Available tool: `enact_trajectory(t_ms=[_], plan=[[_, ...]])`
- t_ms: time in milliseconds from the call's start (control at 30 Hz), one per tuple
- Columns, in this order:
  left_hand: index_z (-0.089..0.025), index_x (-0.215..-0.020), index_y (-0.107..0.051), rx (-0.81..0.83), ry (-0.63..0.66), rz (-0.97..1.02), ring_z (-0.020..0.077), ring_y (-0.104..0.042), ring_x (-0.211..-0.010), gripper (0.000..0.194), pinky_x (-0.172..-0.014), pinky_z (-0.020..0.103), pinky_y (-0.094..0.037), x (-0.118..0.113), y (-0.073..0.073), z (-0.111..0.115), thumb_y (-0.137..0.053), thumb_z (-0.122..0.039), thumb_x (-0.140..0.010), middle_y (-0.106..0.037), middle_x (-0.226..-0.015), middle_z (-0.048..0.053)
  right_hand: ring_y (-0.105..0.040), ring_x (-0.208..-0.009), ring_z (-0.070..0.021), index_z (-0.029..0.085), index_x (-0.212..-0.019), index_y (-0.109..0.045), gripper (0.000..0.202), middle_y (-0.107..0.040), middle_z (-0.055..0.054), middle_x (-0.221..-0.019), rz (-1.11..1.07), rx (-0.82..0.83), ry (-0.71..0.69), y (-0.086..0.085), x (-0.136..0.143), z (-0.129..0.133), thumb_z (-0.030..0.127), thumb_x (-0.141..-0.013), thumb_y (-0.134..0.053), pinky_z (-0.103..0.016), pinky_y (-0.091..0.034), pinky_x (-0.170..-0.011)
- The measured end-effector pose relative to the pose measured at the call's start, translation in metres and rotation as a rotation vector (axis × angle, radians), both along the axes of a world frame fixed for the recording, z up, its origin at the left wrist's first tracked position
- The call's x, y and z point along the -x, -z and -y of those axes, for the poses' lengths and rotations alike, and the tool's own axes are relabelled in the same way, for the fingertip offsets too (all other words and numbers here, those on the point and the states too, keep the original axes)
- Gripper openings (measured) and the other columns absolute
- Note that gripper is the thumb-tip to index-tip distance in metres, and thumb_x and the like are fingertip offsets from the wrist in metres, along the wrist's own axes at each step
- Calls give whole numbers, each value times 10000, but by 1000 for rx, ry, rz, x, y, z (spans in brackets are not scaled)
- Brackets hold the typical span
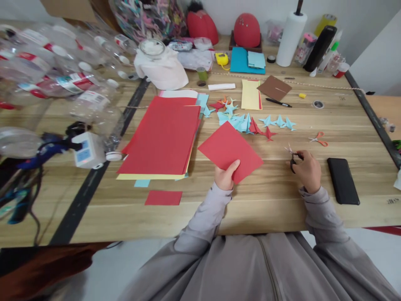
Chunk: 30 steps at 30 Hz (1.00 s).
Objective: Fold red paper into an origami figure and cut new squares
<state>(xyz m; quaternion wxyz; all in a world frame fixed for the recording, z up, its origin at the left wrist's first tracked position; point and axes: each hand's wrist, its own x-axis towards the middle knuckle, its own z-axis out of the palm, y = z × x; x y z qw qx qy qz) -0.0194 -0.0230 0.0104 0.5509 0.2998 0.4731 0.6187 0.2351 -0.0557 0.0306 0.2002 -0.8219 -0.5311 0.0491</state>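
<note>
My left hand (pixel 224 177) is closed on a red square of paper (pixel 230 148), thumb on top, fingers hidden beneath. To the right, my right hand (pixel 307 170) grips black-handled scissors (pixel 293 161); their blades point away from me over the table. A stack of large paper sheets (pixel 166 133), red on top with yellow and blue edges below, lies left of my left hand. In front of that stack rests a small red paper strip (pixel 163 197). Beyond the square are several folded paper cranes (pixel 238 122) in light blue and red.
Orange-handled scissors (pixel 320 139) and a black phone (pixel 343 180) lie near my right hand. Farther back are a black pen (pixel 278 102), brown paper (pixel 274 87) and a paper roll (pixel 292 37). Plastic bottles (pixel 78 81) crowd the left side.
</note>
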Motion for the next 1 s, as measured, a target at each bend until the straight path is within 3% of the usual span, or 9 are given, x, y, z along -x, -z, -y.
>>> enact_trajectory(t_ms=[200, 300, 433, 500, 633, 833, 900, 1000], plan=[[-176, -1000, -700, 6, 45, 52, 234, -688, -925, 556, -881, 378, -540, 0, 2, 1, -842, -397, -510, -740, -942, 79, -604, -947, -291, 108, -1065, -646, 584, -668, -150, -959, -203, -20, 0, 21, -31, -15, 356, -550, -764, -424, -470, -837], [-165, -947, -708, -3, 69, 52, 236, -690, -918, 500, -875, 382, -545, -1, 1, 2, -840, -386, -518, -744, -927, 80, -614, -924, -282, 102, -1037, -659, 560, -674, -144, -952, -284, -100, 36, 25, -31, -16, 365, -551, -752, -440, -467, -840], [-161, -877, -716, 0, 99, 22, 240, -695, -893, 434, -852, 380, -557, -1, 0, 3, -834, -392, -529, -746, -931, 86, -603, -734, -208, 106, -1105, -635, 632, -665, -138, -940, -460, -200, 129, 12, -10, -10, 474, -598, -720, -363, -486, -669], [-164, -881, -717, -2, 127, 14, 242, -696, -892, 423, -848, 381, -560, -1, 0, 4, -831, -385, -540, -745, -948, 86, -571, -622, -160, 144, -1131, -628, 615, -664, -112, -930, -563, -148, 7, 1, 4, -7, 524, -651, -677, -319, -469, -588], [-166, -919, -713, -18, 177, 12, 247, -693, -923, 434, -872, 389, -552, -1, 1, 6, -833, -364, -552, -741, -984, 91, -546, -648, -172, 173, -1037, -684, 530, -656, -110, -921, -257, -165, -52, -13, 24, -6, 537, -651, -690, -348, -463, -667], [-164, -926, -702, 8, 241, 23, 252, -694, -912, 456, -863, 396, -554, -2, -3, 10, -839, -366, -541, -738, -988, 96, -561, -723, -196, 177, -1037, -682, 491, -658, -88, -867, -306, -156, -242, -25, 36, -1, 522, -687, -683, -352, -457, -708], [-161, -931, -700, 15, 271, 40, 249, -694, -905, 452, -862, 397, -554, -2, -4, 12, -840, -351, -546, -738, -989, 97, -586, -798, -210, 194, -1032, -676, 454, -669, -70, -866, -454, -165, -317, -31, 45, 4, 481, -681, -713, -366, -462, -766], [-164, -971, -697, 4, 337, 57, 248, -692, -920, 452, -888, 409, -544, -2, -5, 15, -834, -327, -573, -731, -1023, 102, -620, -869, -202, 219, -1017, -674, 430, -690, -43, -900, -891, -146, -364, -38, 61, 8, 409, -644, -772, -370, -476, -829]])
